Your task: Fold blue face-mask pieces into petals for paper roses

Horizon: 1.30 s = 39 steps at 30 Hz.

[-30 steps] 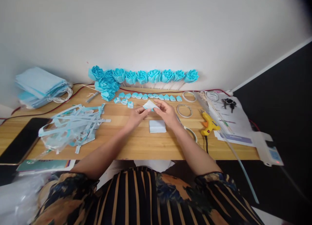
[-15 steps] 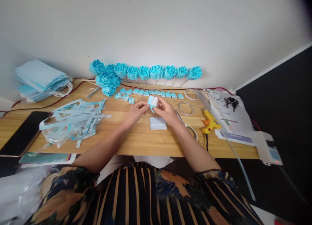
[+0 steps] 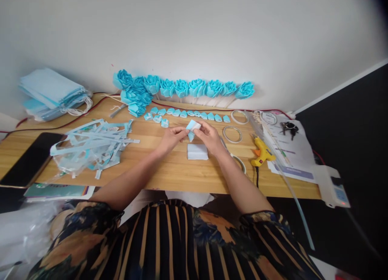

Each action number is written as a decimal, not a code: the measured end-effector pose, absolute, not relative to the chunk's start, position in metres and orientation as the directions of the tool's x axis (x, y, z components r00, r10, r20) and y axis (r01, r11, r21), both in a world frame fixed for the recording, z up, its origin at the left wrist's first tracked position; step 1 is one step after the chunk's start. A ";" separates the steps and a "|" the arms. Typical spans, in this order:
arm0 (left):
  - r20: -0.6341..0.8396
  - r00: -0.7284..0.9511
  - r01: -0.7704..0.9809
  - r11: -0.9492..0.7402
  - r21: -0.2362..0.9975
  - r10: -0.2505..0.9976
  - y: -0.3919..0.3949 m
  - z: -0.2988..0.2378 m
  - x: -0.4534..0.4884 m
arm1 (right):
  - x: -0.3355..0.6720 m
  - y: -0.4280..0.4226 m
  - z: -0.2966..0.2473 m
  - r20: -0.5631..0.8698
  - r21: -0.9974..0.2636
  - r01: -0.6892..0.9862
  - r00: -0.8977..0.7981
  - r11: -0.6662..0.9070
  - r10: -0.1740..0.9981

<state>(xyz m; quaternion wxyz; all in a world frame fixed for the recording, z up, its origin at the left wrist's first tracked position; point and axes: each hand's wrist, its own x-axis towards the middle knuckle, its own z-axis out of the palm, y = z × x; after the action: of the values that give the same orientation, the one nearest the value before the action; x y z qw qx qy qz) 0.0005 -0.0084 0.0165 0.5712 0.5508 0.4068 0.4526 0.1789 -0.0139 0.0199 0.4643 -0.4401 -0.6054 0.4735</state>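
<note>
A small blue-and-white fabric piece [image 3: 192,127], partly folded, is held between my two hands above the table. My left hand [image 3: 175,137] pinches its left side between thumb and fingers. On the other side my right hand [image 3: 209,137] grips it, the thumb pressed on the white face. Just below lies a stack of white fabric squares [image 3: 197,152]. Behind my hands runs a row of small folded blue petals [image 3: 183,114], and several more folded petals [image 3: 157,119] sit to the left of them.
Blue fabric roses [image 3: 197,87] on sticks lean along the wall. Left are cut strips [image 3: 91,146], a phone [image 3: 30,158] and stacked face masks [image 3: 53,90]. Right are tape rolls [image 3: 232,134], a yellow glue gun [image 3: 263,151], keys [image 3: 289,128] and a power strip [image 3: 333,187].
The piece between my hands has turned and tilted, its white face now slanting and smaller in view. My fingers have shifted slightly around it. The camera view has moved a little.
</note>
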 end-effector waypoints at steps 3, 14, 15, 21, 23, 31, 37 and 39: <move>0.020 0.293 -0.039 -0.009 0.999 0.956 -0.010 0.017 0.002 | 0.180 -0.013 0.019 0.146 -0.983 0.090 -0.154 0.161 0.977; -0.046 0.316 0.018 0.043 0.999 0.948 -0.012 0.024 0.002 | 0.182 -0.013 0.014 0.295 -0.923 0.246 -0.039 0.296 0.955; -0.041 0.321 0.013 0.039 0.999 0.946 -0.012 0.024 0.002 | 0.183 -0.013 0.015 0.297 -0.924 0.242 -0.043 0.298 0.954; -0.040 0.311 -0.003 0.043 0.999 0.950 -0.013 0.024 0.001 | 0.182 -0.015 0.021 0.316 -0.917 0.220 -0.115 0.334 0.942; -0.060 0.296 -0.018 0.068 0.998 0.953 -0.012 0.023 0.001 | 0.182 -0.015 0.024 0.344 -0.906 0.207 -0.149 0.370 0.927; -0.066 0.302 -0.114 0.105 0.988 0.951 -0.010 0.017 0.001 | 0.181 -0.017 0.026 0.302 -0.924 0.190 -0.164 0.331 0.939; -0.028 0.323 -0.097 0.063 0.993 0.946 -0.010 0.016 0.000 | 0.180 -0.018 0.029 0.245 -0.927 0.254 -0.144 0.275 0.959; -0.017 0.325 -0.083 0.046 0.995 0.946 -0.010 0.016 0.000 | 0.179 -0.018 0.029 0.250 -0.918 0.281 -0.141 0.281 0.958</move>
<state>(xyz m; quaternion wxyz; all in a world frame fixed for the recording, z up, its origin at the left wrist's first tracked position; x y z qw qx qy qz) 0.0002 -0.0096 0.0165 0.6051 0.5444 0.3962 0.4250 0.1795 -0.0184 0.0289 0.4558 -0.4707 -0.6579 0.3714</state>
